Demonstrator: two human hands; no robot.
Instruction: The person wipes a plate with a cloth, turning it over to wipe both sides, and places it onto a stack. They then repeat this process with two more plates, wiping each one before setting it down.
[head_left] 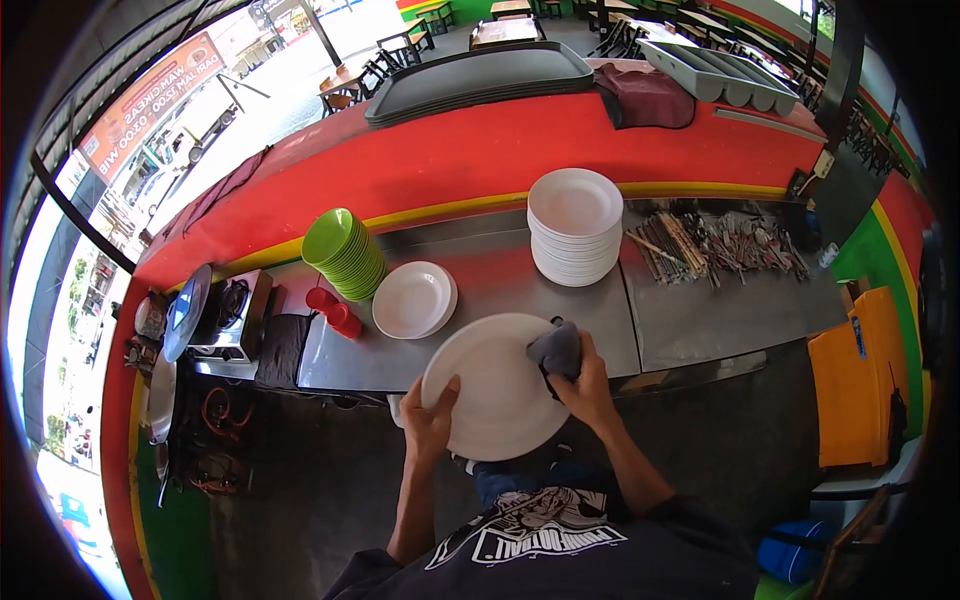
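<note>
A large white plate (490, 400) is held in front of my body, its upper face turned toward me. My left hand (430, 420) grips its left edge, the thumb lying on the face and the fingers hidden behind. In my right hand (587, 385) is a bunched dark grey cloth (556, 349), which touches the plate's right side. Beyond the plate, a white bowl (408, 300) rests on the steel counter (480, 255). Farther back stands a tall stack of white plates (576, 225).
Green bowls (345, 252) lean in a tilted stack beside red cups (335, 313). Chopsticks and cutlery (715, 245) are spread on the right. A gas stove (232, 315) sits at left. Dark trays (480, 85) and a grey cutlery holder (718, 75) top the red wall (450, 150).
</note>
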